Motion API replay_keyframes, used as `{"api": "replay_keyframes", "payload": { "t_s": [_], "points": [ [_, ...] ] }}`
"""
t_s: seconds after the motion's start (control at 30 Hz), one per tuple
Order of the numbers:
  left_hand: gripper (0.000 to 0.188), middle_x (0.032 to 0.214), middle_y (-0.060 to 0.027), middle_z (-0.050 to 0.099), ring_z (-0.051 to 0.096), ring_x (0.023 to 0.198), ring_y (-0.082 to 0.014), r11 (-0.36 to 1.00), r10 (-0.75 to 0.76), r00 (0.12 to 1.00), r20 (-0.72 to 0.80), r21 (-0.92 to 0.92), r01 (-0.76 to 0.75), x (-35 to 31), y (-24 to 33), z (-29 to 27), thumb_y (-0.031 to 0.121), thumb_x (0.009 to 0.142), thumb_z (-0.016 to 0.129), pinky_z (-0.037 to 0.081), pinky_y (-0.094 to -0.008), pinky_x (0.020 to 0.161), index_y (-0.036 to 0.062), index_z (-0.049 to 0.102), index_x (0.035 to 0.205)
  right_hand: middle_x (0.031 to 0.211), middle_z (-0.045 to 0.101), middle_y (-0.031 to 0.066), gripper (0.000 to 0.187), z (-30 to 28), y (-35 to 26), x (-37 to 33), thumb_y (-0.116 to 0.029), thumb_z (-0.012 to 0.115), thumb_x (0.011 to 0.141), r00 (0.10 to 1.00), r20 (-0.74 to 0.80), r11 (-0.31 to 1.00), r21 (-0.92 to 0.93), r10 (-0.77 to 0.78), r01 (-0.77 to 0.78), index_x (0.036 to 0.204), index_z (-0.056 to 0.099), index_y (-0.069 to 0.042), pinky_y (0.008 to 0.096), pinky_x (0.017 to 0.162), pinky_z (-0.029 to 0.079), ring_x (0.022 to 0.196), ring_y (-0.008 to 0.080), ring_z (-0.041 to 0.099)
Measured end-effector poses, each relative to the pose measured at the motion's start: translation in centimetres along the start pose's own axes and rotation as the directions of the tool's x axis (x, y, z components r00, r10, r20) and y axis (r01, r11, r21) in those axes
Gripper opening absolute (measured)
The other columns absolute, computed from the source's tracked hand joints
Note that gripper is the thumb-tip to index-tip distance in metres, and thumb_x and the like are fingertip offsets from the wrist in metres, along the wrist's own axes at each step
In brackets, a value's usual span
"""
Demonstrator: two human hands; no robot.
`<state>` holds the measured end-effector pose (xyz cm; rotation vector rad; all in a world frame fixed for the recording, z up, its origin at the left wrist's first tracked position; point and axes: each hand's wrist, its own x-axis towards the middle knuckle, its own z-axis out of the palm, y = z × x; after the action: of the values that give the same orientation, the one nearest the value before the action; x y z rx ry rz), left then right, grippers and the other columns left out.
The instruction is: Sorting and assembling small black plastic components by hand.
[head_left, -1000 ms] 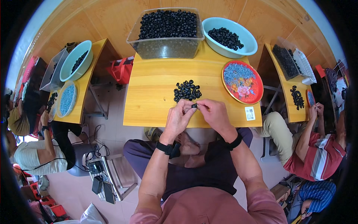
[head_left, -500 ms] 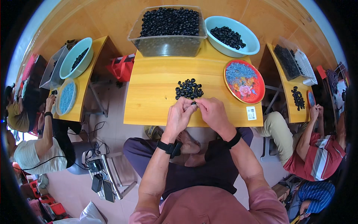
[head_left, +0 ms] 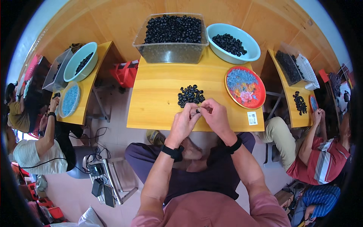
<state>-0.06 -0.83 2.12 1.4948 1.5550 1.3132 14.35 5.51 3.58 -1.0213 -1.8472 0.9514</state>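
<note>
Just over the table's near edge, both my hands meet around one small black ring-shaped piece [head_left: 197,111]. My left hand [head_left: 184,124] pinches it between thumb and fingertips. From the other side, the closed thumb and forefinger of my right hand [head_left: 215,116] press against the same piece; anything smaller between these fingers is too small to make out. Right beyond my fingertips lies a loose pile of similar black pieces [head_left: 190,94]. To the right of the pile, a red floral tray [head_left: 260,90] carries many tiny light-blue slivers.
At the back of the yellow table [head_left: 151,109] stand a clear bin [head_left: 170,56] and a pale-blue basin [head_left: 236,59], both holding black pieces. A white label [head_left: 252,118] is at the right front corner. People work at side tables, left [head_left: 89,85] and right [head_left: 300,120].
The view has tilted slightly, so the table sits lower in the picture. My fingers have shifted a little around the black piece, and my right hand has turned slightly.
</note>
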Motion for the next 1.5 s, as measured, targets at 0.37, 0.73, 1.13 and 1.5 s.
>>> {"api": "replay_keyframes", "payload": {
  "t_s": [0.37, 0.73, 1.13, 1.5],
  "points": [
    [0.031, 0.072, -0.0137, 0.061, 0.062, 0.064, -0.0267, 0.991, 0.114, 0.993, -0.026, 0.074, -0.112, -0.6, -1.0, 0.4, 0.008, 0.090, 0.075, 0.052, -0.0353, 0.064, 0.0026, 0.062, 0.117, 0.077, 0.065, 0.0010, 0.011, 0.4, 0.5, -0.6, -0.004, 0.072, 0.089, 0.992, 0.069, 0.992, 0.062, 0.105, -0.110, 0.090, 0.062, -0.001, 0.0230, 0.063, 0.049, 0.071, 0.0041, 0.059],
    [0.030, 0.077, -0.0186, 0.066, 0.067, 0.069, -0.0344, 0.989, 0.056, 0.998, -0.031, 0.140, -0.051, -0.2, -0.8, 0.6, 0.011, 0.088, 0.076, 0.054, -0.0423, 0.064, 0.0051, 0.061, 0.114, 0.077, 0.071, 0.0101, 0.016, 0.8, 1.0, -0.2, -0.010, 0.075, 0.084, 0.986, 0.089, 0.982, 0.111, 0.142, -0.152, 0.088, 0.063, 0.000, 0.0305, 0.066, 0.056, 0.072, 0.0150, 0.071],
    [0.023, 0.087, -0.0217, 0.067, 0.068, 0.083, -0.0412, 0.972, 0.101, 0.994, 0.049, 0.206, -0.109, -0.5, -0.6, 0.4, 0.011, 0.092, 0.069, 0.055, -0.0458, 0.071, 0.0012, 0.056, 0.109, 0.073, 0.068, 0.0042, 0.011, 1.0, 0.9, -1.0, -0.002, 0.072, 0.085, 0.995, 0.039, 0.995, 0.050, 0.089, -0.091, 0.086, 0.062, 0.002, 0.0241, 0.061, 0.052, 0.066, 0.0063, 0.062],
    [0.019, 0.084, -0.0233, 0.067, 0.068, 0.082, -0.0442, 0.956, 0.178, 0.982, 0.057, 0.226, -0.186, -0.5, -1.5, 0.3, 0.003, 0.089, 0.065, 0.055, -0.0467, 0.068, 0.0018, 0.054, 0.105, 0.076, 0.069, 0.0077, 0.015, 1.5, 1.0, -1.9, -0.008, 0.074, 0.085, 0.990, 0.034, 0.977, 0.156, 0.140, -0.144, 0.087, 0.062, 0.001, 0.0280, 0.064, 0.054, 0.069, 0.0114, 0.066]
  ]
}}
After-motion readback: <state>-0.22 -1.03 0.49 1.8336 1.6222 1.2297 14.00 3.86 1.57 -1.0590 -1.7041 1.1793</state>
